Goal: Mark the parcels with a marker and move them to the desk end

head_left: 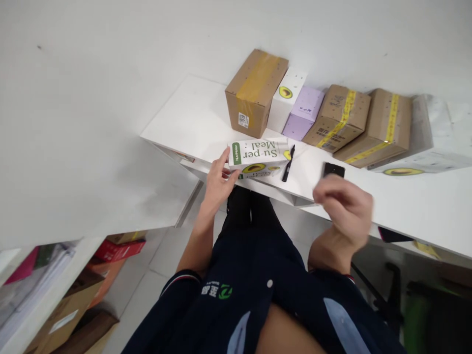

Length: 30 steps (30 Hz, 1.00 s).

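Note:
A white meal box (260,160) with green "Su-per Meal" lettering and avocado pictures lies on its side at the desk's front edge. My left hand (220,179) grips its left end, with fingers at the top edge and the thumb against the front face. Just right of the box lies a black marker pen (288,163). My right hand (344,206) is raised near the front edge, its fingers curled together and blurred; whatever they might hold is hidden. Behind that hand a dark phone (334,169) rests on the desk, partly covered.
Along the wall on the white desk (184,113) stand a taped brown carton (254,88), a white avocado box (285,98), a lilac box (304,110) and two more brown cartons (339,118). A large white box (435,132) stands at right. Shelved cartons (61,314) are at lower left.

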Tool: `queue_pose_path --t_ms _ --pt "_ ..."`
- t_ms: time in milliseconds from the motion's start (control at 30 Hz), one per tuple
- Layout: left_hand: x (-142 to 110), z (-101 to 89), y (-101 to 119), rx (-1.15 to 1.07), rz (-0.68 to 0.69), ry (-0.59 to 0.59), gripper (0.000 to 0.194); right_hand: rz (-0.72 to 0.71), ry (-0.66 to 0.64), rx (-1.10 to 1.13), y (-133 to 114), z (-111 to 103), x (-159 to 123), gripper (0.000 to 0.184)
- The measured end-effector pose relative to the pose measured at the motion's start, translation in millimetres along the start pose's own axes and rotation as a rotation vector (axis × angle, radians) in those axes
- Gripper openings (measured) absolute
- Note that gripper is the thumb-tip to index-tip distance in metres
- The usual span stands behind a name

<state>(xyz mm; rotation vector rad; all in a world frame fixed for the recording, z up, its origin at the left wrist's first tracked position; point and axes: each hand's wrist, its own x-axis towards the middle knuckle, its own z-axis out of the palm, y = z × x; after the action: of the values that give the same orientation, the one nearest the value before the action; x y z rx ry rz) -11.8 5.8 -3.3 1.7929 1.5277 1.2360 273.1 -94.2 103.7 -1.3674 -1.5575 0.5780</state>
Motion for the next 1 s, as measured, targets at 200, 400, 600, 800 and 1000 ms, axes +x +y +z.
queue_pose_path --t_ms 200,400,600,800,1000 --pt "1.0 3.6 -8.5 -0.165 -0.037 -0.018 0.076 0.197 0.056 0.011 80.2 68.0 49.3 0.069" --pt "0.4 7.7 -10.1 -0.236 -0.123 -0.011 0.087 0.165 -0.043 0.043 91.2 94.8 34.9 0.069" --pt "-5.8 16.4 -13.2 -0.210 -0.136 0.027 0.072 0.198 -0.018 0.088 86.2 98.0 30.8 0.070" --pt "-12.5 6.6 18.8 0.072 0.092 0.147 0.060 0.332 -0.012 0.377 78.1 107.0 23.3 0.078" --pt "-4.9 2.2 57.6 0.350 0.409 0.225 0.042 0.475 -0.026 0.772 79.6 141.5 18.4 0.064"
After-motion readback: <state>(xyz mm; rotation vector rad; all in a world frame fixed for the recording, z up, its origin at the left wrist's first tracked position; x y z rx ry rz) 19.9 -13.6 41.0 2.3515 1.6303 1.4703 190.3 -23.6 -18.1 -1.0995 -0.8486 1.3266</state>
